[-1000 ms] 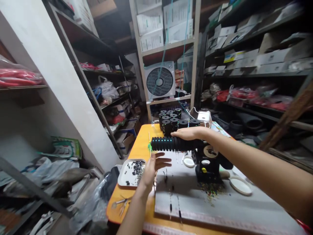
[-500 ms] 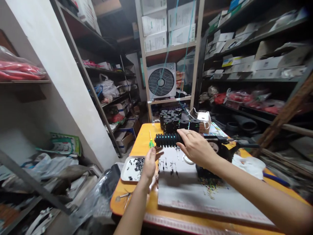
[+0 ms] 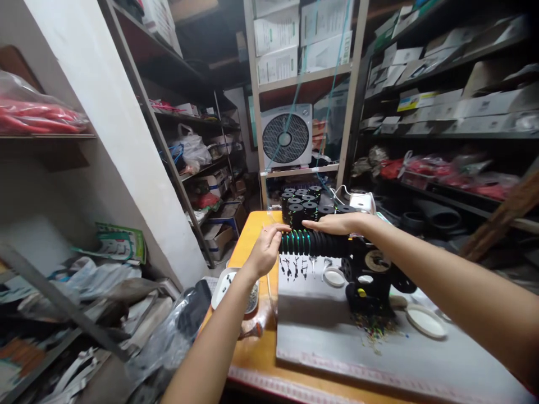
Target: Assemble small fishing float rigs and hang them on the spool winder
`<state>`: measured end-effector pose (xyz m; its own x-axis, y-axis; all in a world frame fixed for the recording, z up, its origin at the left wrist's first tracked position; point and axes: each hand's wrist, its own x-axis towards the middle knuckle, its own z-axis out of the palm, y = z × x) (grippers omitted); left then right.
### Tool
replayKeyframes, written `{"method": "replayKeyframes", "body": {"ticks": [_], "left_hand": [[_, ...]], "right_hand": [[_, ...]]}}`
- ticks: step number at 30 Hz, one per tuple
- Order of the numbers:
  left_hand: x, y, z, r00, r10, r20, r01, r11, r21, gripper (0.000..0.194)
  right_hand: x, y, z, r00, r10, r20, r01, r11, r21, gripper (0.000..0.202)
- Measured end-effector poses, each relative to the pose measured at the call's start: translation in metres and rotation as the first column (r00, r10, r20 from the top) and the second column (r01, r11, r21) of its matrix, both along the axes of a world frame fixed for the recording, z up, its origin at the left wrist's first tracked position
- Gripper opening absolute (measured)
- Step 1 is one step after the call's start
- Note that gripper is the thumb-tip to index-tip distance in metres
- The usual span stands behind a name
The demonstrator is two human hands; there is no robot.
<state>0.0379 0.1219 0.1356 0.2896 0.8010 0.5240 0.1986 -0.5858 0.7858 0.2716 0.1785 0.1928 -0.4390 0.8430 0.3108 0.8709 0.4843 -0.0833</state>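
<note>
A row of black discs with teal glints (image 3: 297, 242) lies horizontally on a shaft of the black machine (image 3: 374, 269). At its left end is my left hand (image 3: 265, 249), fingers bent around the end disc; whether it grips anything is unclear. My right hand (image 3: 332, 223) rests flat over the top of the row, fingers stretched to the left. Below the row, small dark parts (image 3: 295, 268) lie on the grey board (image 3: 311, 336). The white tray (image 3: 221, 289) with small pieces is partly hidden behind my left forearm.
Black spools (image 3: 301, 205) stand in a cluster behind the row. Colourful scraps (image 3: 377, 331) lie below the machine, with a white lid (image 3: 426, 321) to their right. A box fan (image 3: 286, 137) and loaded shelves stand beyond the orange table (image 3: 246, 359).
My left hand has moved up to the left end of the disc row. My right hand has flattened out above the row. The whole view has shifted slightly.
</note>
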Motion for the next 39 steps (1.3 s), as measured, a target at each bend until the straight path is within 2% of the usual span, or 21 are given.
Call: {"method": "replayKeyframes", "body": {"ticks": [3,6,11,13,15,17,20,23,27,34,39], "left_hand": [[-0.001,0.015,0.002,0.997,-0.03,-0.07,0.026,0.998,-0.053,0.033],[-0.003,0.031,0.002,0.992,-0.062,-0.107,0.046,0.988,-0.144,0.038],[-0.004,0.05,0.004,0.987,-0.107,-0.12,0.064,0.946,-0.318,0.04],[-0.004,0.052,0.006,0.991,-0.104,-0.086,0.072,0.947,-0.312,0.034],[-0.002,0.05,0.008,0.995,-0.096,-0.027,0.085,0.959,-0.27,0.029],[0.002,0.045,0.011,0.993,-0.112,0.035,0.117,0.968,-0.223,0.03],[0.007,0.037,0.013,0.979,-0.196,0.062,0.204,0.962,-0.179,0.038],[0.006,0.034,0.015,0.963,-0.268,-0.001,0.263,0.947,-0.184,0.045],[-0.002,0.039,0.016,0.953,-0.292,-0.08,0.273,0.943,-0.191,0.05],[-0.012,0.04,0.02,0.949,-0.278,-0.152,0.243,0.946,-0.213,0.034],[-0.023,0.035,0.024,0.936,-0.302,-0.179,0.253,0.934,-0.254,0.031]], "right_hand": [[-0.003,0.0,0.0,1.0,-0.007,0.031,0.005,0.999,0.051,0.044],[-0.004,-0.027,-0.007,1.0,-0.019,-0.014,0.021,0.973,0.231,0.043],[-0.007,-0.087,-0.045,0.998,0.041,-0.043,-0.021,0.92,0.391,0.045],[-0.009,-0.098,-0.06,0.997,0.067,-0.048,-0.04,0.905,0.424,0.046],[-0.012,-0.099,-0.068,0.996,0.072,-0.058,-0.041,0.908,0.417,0.049],[-0.014,-0.094,-0.067,0.996,0.053,-0.069,-0.024,0.928,0.373,0.051],[-0.013,-0.081,-0.054,0.997,0.028,-0.078,-0.005,0.959,0.282,0.052],[-0.009,-0.069,-0.04,0.996,0.025,-0.084,-0.011,0.986,0.164,0.051],[-0.005,-0.056,-0.031,0.994,0.013,-0.112,-0.007,0.998,0.059,0.053],[-0.03,-0.063,-0.024,0.96,0.155,-0.231,-0.109,0.974,0.2,0.03],[-0.048,-0.062,-0.02,0.965,0.152,-0.214,-0.1,0.967,0.235,0.012]]}}
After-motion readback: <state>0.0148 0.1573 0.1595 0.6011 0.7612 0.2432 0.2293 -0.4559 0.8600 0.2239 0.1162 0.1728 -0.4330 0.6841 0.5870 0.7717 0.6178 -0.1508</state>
